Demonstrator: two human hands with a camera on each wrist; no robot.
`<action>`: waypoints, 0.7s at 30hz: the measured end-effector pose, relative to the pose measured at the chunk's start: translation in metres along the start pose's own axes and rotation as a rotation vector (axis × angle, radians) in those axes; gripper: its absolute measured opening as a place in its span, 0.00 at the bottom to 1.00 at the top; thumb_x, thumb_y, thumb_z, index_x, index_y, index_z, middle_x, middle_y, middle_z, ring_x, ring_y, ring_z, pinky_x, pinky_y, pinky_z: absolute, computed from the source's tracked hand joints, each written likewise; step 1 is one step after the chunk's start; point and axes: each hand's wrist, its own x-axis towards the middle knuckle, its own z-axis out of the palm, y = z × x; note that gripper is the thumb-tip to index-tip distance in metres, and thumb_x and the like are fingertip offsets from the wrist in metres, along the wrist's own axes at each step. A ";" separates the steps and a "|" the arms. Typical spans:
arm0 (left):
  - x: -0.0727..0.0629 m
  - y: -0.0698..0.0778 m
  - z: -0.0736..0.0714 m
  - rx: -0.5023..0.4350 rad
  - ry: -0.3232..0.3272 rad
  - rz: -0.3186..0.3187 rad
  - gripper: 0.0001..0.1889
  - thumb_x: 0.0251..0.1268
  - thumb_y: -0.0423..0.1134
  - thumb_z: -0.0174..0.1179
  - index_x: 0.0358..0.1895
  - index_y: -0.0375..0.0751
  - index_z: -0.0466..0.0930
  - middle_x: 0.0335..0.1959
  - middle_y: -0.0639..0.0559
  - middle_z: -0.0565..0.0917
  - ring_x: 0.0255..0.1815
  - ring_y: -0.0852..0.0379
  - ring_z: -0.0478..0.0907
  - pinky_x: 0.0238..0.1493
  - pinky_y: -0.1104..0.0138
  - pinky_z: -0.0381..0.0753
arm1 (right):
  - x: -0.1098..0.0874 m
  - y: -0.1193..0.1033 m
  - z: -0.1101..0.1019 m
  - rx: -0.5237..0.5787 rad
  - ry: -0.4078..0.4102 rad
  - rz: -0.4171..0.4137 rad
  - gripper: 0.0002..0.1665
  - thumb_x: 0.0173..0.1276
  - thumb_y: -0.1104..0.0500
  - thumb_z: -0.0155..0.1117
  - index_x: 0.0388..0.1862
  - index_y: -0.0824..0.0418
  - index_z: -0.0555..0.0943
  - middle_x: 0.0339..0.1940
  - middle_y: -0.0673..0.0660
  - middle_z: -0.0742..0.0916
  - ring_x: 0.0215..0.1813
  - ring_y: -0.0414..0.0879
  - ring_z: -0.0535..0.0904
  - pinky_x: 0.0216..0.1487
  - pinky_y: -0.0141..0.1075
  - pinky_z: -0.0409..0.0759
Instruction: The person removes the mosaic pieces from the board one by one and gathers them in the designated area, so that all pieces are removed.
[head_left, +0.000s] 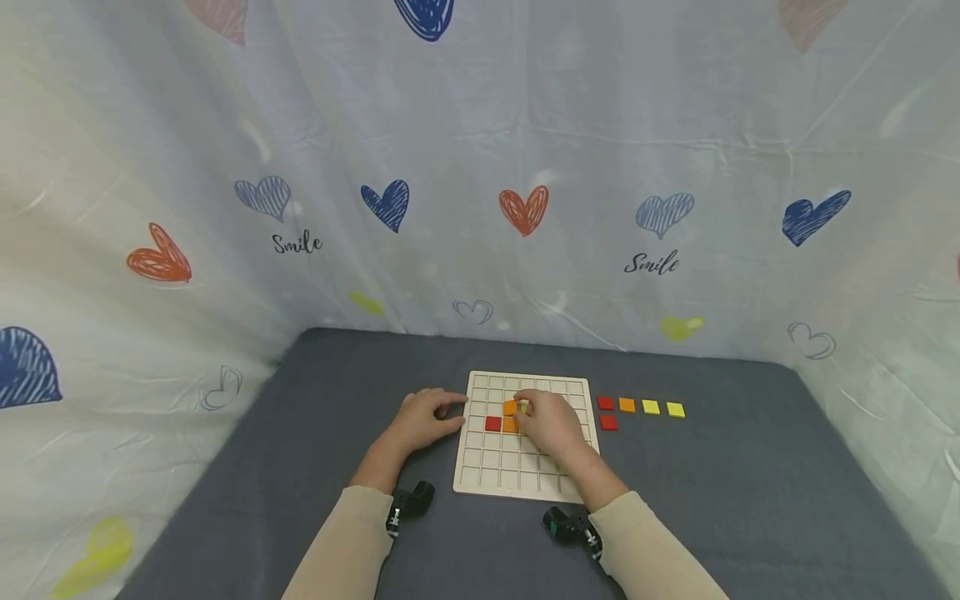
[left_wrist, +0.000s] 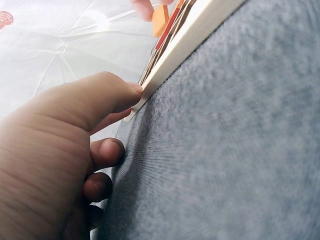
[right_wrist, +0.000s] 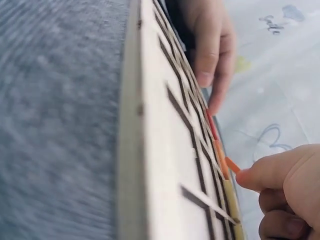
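A pale wooden grid board (head_left: 480, 479) lies flat on the dark grey cloth. My right hand (head_left: 551, 423) is over its middle, pinching a small orange tile (right_wrist: 232, 165) that stands tilted at the grid. Set in the squares are a red tile (head_left: 492, 423) and, beside it, another orange tile (head_left: 511, 425). A yellow tile (right_wrist: 230, 200) sits next to them, mostly covered by the right hand in the head view. At the board's left edge, my left hand (head_left: 420, 421) touches the rim with thumb and forefinger spread apart; its other fingers bend loosely below.
Right of the board lie loose tiles: a red one (head_left: 605, 402), an orange one (head_left: 627, 405), two yellow ones (head_left: 650, 407) in a row, and a second red one (head_left: 608, 422) below. A curtain (head_left: 450, 267) printed with hearts hangs behind the table (head_left: 360, 367).
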 end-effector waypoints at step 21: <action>0.001 0.000 0.002 0.004 -0.004 -0.019 0.20 0.68 0.48 0.70 0.61 0.53 0.86 0.24 0.58 0.69 0.27 0.58 0.63 0.43 0.56 0.57 | 0.003 0.009 -0.068 0.347 -0.073 0.117 0.21 0.70 0.58 0.72 0.60 0.61 0.85 0.16 0.49 0.69 0.16 0.43 0.56 0.21 0.36 0.62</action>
